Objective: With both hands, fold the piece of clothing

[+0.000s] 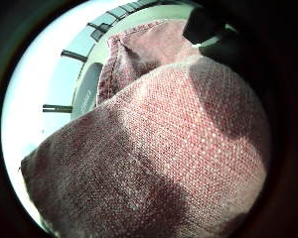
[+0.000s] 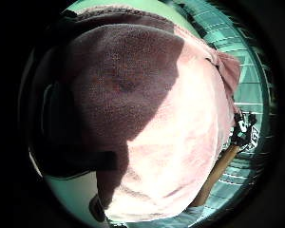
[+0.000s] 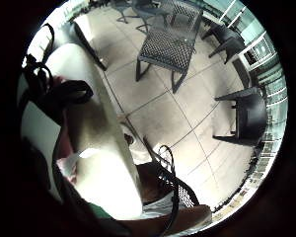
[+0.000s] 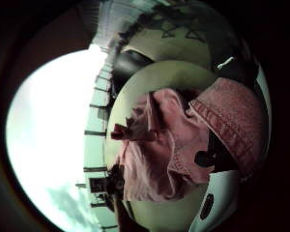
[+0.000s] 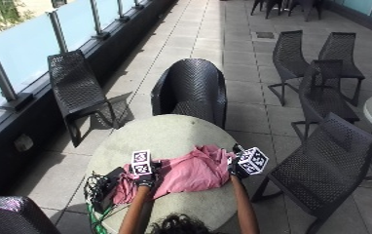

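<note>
A person at a round worktop on a tiled terrace, mid-fold: the pink garment lay bunched in a rumpled heap near the worktop's 6 o'clock edge, approx. between the two gloved hands. Left hand sat at the cloth's 9 o'clock side; woven fabric filled both of its palm views, so it was close against the cloth, but whether its fingers curled round it couldn't be told. Right hand was at the 3 o'clock edge, touching or just beside the cloth; its grip couldn't be read either. The right thumb-side palm view showed a hemmed edge raised close to that palm, w/ creased cloth lying behind it. Judged progress: early to midway. No flat, squared fold showed; smoothing and at least one clean fold looked left to do. Black woven chairs ringed the worktop.
</note>
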`<state>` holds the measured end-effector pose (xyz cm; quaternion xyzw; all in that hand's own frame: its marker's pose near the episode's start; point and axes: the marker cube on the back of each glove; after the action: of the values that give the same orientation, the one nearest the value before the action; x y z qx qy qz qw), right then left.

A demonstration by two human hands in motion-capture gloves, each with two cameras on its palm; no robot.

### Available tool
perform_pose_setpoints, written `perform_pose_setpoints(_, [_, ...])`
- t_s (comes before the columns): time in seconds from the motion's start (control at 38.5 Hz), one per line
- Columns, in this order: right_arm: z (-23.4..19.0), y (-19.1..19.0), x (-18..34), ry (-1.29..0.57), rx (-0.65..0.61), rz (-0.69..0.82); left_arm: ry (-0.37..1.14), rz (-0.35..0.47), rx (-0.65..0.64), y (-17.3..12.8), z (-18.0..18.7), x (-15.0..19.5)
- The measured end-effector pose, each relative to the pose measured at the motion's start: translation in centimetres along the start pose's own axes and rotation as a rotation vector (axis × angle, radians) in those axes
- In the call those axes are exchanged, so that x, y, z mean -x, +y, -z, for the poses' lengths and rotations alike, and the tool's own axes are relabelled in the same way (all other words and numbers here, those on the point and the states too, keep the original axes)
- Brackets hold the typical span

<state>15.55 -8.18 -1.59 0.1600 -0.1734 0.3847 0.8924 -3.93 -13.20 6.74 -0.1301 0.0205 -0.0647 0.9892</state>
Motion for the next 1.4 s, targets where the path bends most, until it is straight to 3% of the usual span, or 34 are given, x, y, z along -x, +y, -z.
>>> perform_pose_setpoints(0.08, [1.3, 2.7, 5.6, -0.192, 0.012, 0.145, 0.121, -0.012, -0.073, -0.4, 2.4, -0.3])
perform_pose_setpoints(0.13, [1.1, 4.6, 10.0, -0.325, 0.014, 0.303, 0.175, -0.003, -0.166, -2.5, 3.1, 0.4])
perform_pose_setpoints(0.21, [-1.9, 6.6, 14.9, -0.382, 0.035, 0.477, 0.209, -0.001, -0.278, -5.5, 3.6, 2.2])
perform_pose_setpoints(0.31, [-4.9, 10.2, 19.0, -0.328, 0.1, 0.586, 0.222, -0.009, -0.357, -3.9, 6.4, 3.2])
perform_pose_setpoints(0.44, [-10.0, 17.9, 24.3, -0.236, 0.285, 0.709, 0.176, 0.036, -0.446, -0.1, 9.9, 5.1])
perform_pose_setpoints(0.62, [-18.6, 23.9, 27.1, -0.076, 0.269, 0.893, 0.147, 0.1, -0.46, 2.8, 10.7, 8.1])
perform_pose_setpoints(0.78, [-12.5, 29.5, 26.1, 0.018, 0.409, 0.885, 0.201, 0.136, -0.45, 2.0, 8.8, 9.9])
perform_pose_setpoints(0.88, [-12.2, 29.3, 26.1, 0.025, 0.465, 0.939, 0.193, 0.145, -0.404, 1.0, 7.4, 10.6])
perform_pose_setpoints(1.01, [-11.9, 25.4, 26.3, 0.115, 0.471, 1.233, 0.175, 0.12, -0.394, 0.5, 7.1, 10.0])
perform_pose_setpoints(1.07, [-10.8, 24.2, 25.1, 0.209, 0.551, 1.279, 0.172, 0.107, -0.399, 0.3, 7.1, 9.5])
perform_pose_setpoints(1.22, [-5.9, 19.9, 21.8, 0.391, 0.705, 1.285, 0.13, 0.05, -0.403, 0.3, 7.7, 7.2])
perform_pose_setpoints(1.33, [-3.3, 13.8, 18.6, 0.695, 0.535, 1.096, 0.085, 0.015, -0.393, 0.0, 7.5, 5.3])
perform_pose_setpoints(1.4, [-4.6, 9.5, 16.9, 0.732, 0.442, 1.013, 0.062, -0.009, -0.383, -0.1, 7.4, 4.1])
